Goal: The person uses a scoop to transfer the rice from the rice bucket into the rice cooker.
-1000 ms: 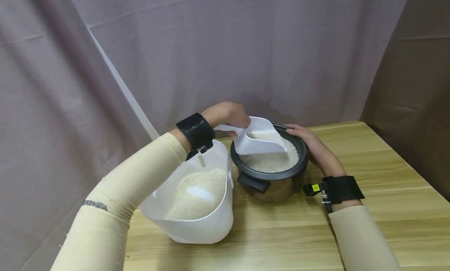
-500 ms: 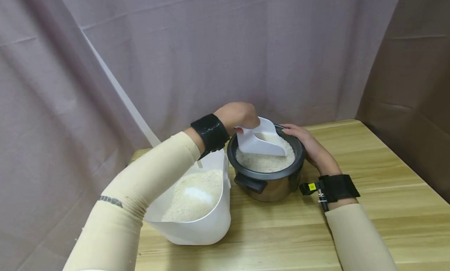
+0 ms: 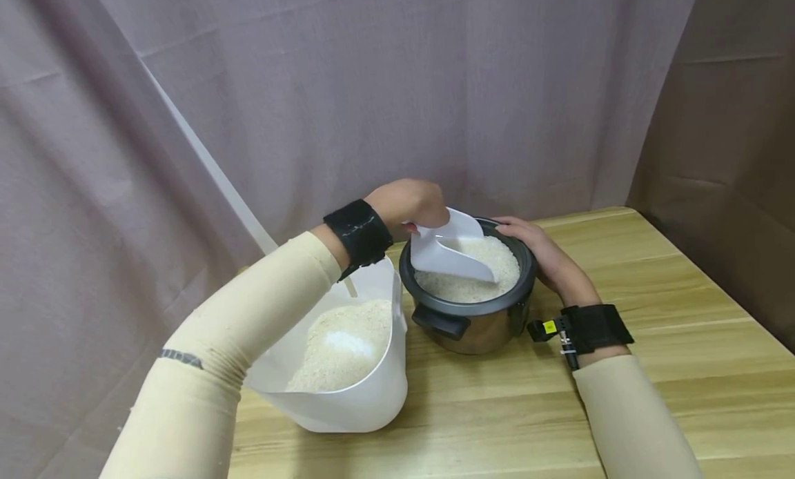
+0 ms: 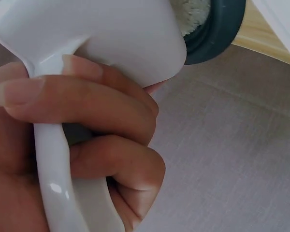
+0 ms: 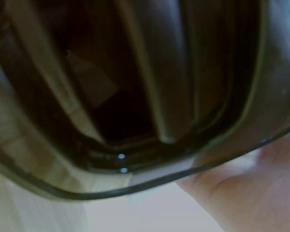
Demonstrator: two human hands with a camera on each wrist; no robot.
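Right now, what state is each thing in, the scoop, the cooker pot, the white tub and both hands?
white scoop: tilted mouth-down, its tip in the pot's rice, handle gripped.
cooker pot: upright, no lid on it, nearly full of rice.
white tub: upright, open, partly filled with rice.
left hand: fingers curled round the scoop handle.
right hand: resting against the pot's far rim and side.
table: bears the tub and the pot.
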